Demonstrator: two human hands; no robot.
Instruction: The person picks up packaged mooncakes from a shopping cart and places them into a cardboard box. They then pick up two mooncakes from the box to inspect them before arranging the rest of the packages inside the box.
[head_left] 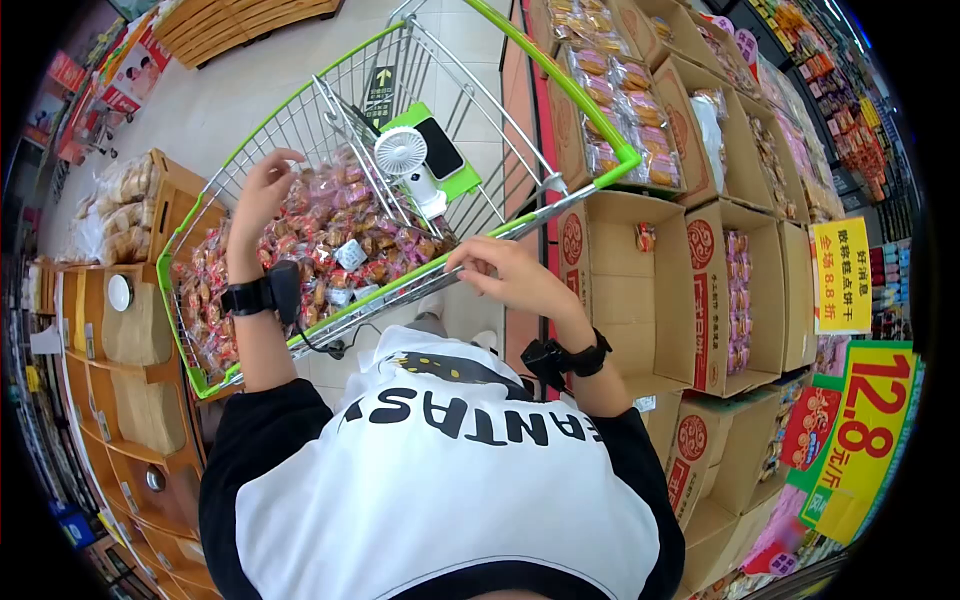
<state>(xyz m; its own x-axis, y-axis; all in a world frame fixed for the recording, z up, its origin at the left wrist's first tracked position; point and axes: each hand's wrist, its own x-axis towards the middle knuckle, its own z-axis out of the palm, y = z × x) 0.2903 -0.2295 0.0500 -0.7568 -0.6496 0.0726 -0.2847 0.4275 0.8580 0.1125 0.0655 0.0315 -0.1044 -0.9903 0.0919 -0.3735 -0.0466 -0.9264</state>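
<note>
A shopping cart (525, 218) with a green rim stands in front of me, holding a heap of small wrapped snacks (325, 245). Over the heap, on the cart's left side, is my left hand (268, 185), its fingers bent and apart with nothing in them. At the cart's near rim, my right hand (490, 268) hangs with loosely curled fingers, nothing visible in it. In the cart's far part lie a white handheld fan (402, 155) and a dark phone (440, 149) on a green pad (462, 182).
Cardboard boxes (635, 300) line the right side, some with packaged cakes (620, 110), one with a single red packet (645, 237). Wooden shelves (150, 400) stand at the left, with bagged bread (115, 215) above. A yellow-green price sign (860, 440) is at the far right.
</note>
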